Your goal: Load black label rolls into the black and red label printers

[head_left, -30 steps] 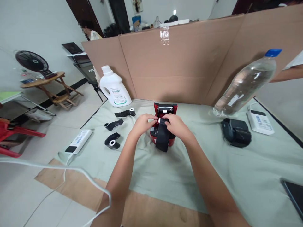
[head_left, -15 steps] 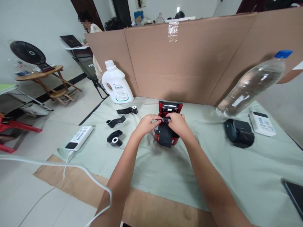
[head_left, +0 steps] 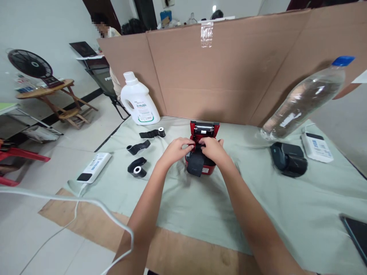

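A small red and black printer (head_left: 207,170) stands on the cloth with its lid (head_left: 204,129) raised. A strip of black paper (head_left: 195,164) hangs out over its front; the roll it comes from is mostly hidden between my fingers. My left hand (head_left: 179,148) reaches in from the left, fingertips pinched at the roll's left end. From the right, my right hand (head_left: 212,148) has its fingers bent down over the roll's other end, inside the printer's opening.
Several black paper rolls (head_left: 139,147) lie left of the printer. A white jug (head_left: 140,101) and a tilted water bottle (head_left: 306,101) lean against the cardboard wall (head_left: 200,72). A black device (head_left: 289,159), white boxes (head_left: 318,147) and a phone (head_left: 355,233) lie right. A white cable (head_left: 100,204) crosses the lower left.
The black roll, seen between my fingers before, now sits lower in the printer and is mostly covered. Its paper strip has swung slightly left. The whole view has shifted a little.
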Demonstrator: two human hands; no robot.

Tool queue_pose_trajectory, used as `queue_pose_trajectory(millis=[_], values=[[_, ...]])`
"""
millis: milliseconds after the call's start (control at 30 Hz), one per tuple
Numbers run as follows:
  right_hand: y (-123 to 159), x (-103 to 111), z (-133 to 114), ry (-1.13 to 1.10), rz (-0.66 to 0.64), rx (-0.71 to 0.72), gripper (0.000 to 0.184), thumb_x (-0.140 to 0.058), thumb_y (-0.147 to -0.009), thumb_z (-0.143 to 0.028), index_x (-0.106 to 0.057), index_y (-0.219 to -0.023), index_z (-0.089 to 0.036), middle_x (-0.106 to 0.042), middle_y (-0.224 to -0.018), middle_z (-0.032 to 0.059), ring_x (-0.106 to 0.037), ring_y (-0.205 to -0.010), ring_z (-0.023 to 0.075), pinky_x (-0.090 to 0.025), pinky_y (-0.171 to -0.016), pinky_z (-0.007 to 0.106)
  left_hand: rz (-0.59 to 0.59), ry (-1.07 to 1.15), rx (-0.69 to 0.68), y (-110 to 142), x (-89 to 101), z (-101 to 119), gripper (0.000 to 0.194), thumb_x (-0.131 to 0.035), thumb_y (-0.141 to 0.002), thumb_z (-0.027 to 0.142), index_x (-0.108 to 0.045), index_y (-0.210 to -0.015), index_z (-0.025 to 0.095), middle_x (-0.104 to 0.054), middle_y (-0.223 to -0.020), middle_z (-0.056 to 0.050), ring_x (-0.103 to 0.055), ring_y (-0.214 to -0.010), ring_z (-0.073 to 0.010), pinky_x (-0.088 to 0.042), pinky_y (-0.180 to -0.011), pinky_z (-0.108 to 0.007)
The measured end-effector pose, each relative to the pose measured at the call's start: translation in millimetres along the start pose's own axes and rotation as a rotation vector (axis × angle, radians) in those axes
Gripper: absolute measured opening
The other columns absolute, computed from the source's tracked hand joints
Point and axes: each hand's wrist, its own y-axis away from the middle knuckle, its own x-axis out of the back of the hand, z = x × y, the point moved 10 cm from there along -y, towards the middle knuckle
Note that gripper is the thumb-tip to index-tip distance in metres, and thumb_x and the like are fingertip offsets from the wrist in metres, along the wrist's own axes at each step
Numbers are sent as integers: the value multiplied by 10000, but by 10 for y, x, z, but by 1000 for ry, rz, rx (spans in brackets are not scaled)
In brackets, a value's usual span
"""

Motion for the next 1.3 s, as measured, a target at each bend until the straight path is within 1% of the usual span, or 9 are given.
queue_pose_trajectory(millis=[133, 267, 400, 500, 633, 800, 1067, 1167, 1300], values=[[59, 198, 44, -146, -7, 48, 224, -562, -900, -185, -765, -964, -256, -788, -1060, 27, -667, -1070, 256, -347, -1010, 434, 13, -75, 17, 136, 120, 173, 256, -571, -953, 309, -776, -1099, 261, -769, -1176, -37, -681, -1110, -245, -521, -1001, -377], [88, 593, 301, -394, 127, 2, 209, -543, -867, -214, -736, -787, -199, -767, -842, 39, -674, -824, 214, -457, -819, 330, 199, -21, 329, 586, 242, 116, 257, -546, -967, 411, -697, -1063, 227, -766, -967, -61, -721, -881, -232, -556, -785, -350], [94, 869, 578, -558, 474, -82, 277, -540, -884, -268, -715, -1072, -163, -760, -1109, 99, -668, -890, 213, -498, -843, 323, 305, 460, 687, 1134, -154, -96, 422, -610, -902, 566, -479, -1111, 224, -754, -870, -44, -708, -637, -193, -511, -532, -285], [8, 732, 571, -672, 476, -54, 369, -520, -920, -324, -655, -1221, -157, -710, -1268, 125, -675, -935, 205, -513, -899, 326, 368, 760, 778, 1250, -478, -135, 545, -722, -792, 577, -382, -1048, 237, -753, -920, -52, -710, -608, -175, -466, -455, -238], [-37, 636, 540, -711, 442, -16, 332, -496, -942, -390, -655, -1134, -171, -720, -1210, 105, -671, -871, 187, -517, -886, 322, 454, 863, 715, 1117, -593, -102, 590, -805, -701, 512, -356, -975, 245, -698, -757, 25, -679, -574, -142, -416, -450, -189], [9, 697, 595, -730, 406, 19, 249, -545, -883, -419, -643, -861, -192, -738, -975, 68, -649, -886, 205, -485, -856, 331, 514, 915, 547, 1045, -618, -30, 516, -807, -721, 419, -355, -898, 244, -590, -612, 101, -562, -492, -76, -391, -502, -171], [124, 574, 561, -592, 136, 50, 254, -612, -842, -448, -609, -780, -202, -663, -870, 12, -563, -724, 157, -433, -719, 300, 561, 934, 448, 1127, -657, -7, 486, -837, -717, 435, -432, -894, 233, -518, -612, 97, -488, -499, -65, -401, -513, -181], [146, 455, 572, -532, 50, 18, 204, -643, -820, -355, -646, -943, -193, -632, -1195, 74, -607, -812, 155, -475, -734, 291, 563, 930, 441, 1118, -650, -3, 470, -835, -721, 438, -455, -900, 228, -512, -608, 92, -471, -501, -64, -386, -507, -179], [183, 237, 635, -514, -111, -76, 659, -707, -800, -314, -490, -1416, -229, -501, -1467, 158, -641, -942, 193, -539, -748, 307, 550, 917, 428, 1139, -665, 13, 457, -825, -735, 441, -465, -916, 226, -523, -590, 89, -456, -495, -66, -372, -516, -183]])
